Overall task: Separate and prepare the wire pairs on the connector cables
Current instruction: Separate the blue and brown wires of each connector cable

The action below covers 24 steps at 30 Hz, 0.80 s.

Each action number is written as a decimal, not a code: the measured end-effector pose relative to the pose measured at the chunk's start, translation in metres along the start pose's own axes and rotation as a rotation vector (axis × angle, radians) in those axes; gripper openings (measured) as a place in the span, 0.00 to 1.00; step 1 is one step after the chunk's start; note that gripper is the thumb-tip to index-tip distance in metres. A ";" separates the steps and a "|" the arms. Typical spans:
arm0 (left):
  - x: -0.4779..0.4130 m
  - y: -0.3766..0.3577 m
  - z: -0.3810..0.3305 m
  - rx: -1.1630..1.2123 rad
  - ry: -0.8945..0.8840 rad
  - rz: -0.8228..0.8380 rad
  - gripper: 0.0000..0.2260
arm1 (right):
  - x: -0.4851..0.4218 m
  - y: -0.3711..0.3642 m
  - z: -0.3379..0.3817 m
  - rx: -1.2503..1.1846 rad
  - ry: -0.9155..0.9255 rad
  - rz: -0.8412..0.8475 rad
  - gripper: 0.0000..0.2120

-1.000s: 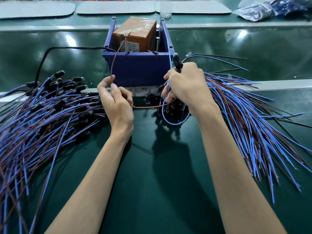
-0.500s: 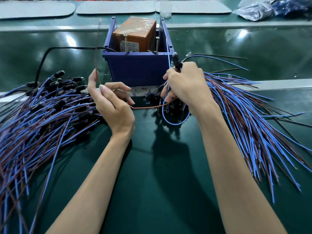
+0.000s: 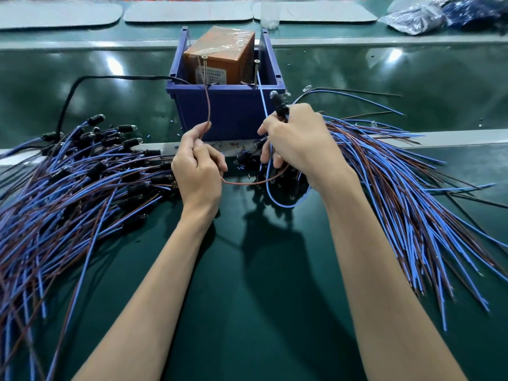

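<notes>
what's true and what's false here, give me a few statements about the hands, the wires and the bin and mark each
1. The left hand pinches a brown wire. True.
2. The right hand holds nothing. False: it grips a black connector.
3. A taped brown box stands in the blue bin. True.
4. Cable piles lie on the left only. False: a left pile and a right pile flank the hands.

A bin [image 3: 231,116] stands on the table [image 3: 261,298], a box [image 3: 220,55] in it. The left heap of cables [image 3: 68,193] lies left of the bin, the right heap [image 3: 406,193] right, a bag [image 3: 415,19] behind.
</notes>
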<state>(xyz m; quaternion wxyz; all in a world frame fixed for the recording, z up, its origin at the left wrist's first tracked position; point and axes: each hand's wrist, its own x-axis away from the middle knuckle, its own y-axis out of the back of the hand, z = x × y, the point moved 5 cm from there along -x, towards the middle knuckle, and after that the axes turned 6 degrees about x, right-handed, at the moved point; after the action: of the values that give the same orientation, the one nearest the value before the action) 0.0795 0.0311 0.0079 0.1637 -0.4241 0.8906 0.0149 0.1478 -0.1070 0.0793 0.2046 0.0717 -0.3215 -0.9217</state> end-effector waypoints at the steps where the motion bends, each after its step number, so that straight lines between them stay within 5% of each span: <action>1: 0.000 -0.001 0.000 -0.001 0.000 0.022 0.14 | 0.000 0.000 0.001 -0.003 0.003 0.004 0.11; 24: 0.003 -0.005 -0.004 -0.045 -0.023 0.098 0.14 | 0.007 -0.007 0.016 0.014 0.183 0.098 0.11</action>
<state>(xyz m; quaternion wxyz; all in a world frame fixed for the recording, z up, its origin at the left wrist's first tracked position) 0.0808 0.0248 0.0117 0.1633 -0.3833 0.9078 0.0480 0.1353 -0.0961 0.0878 0.2774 0.1414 -0.3109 -0.8980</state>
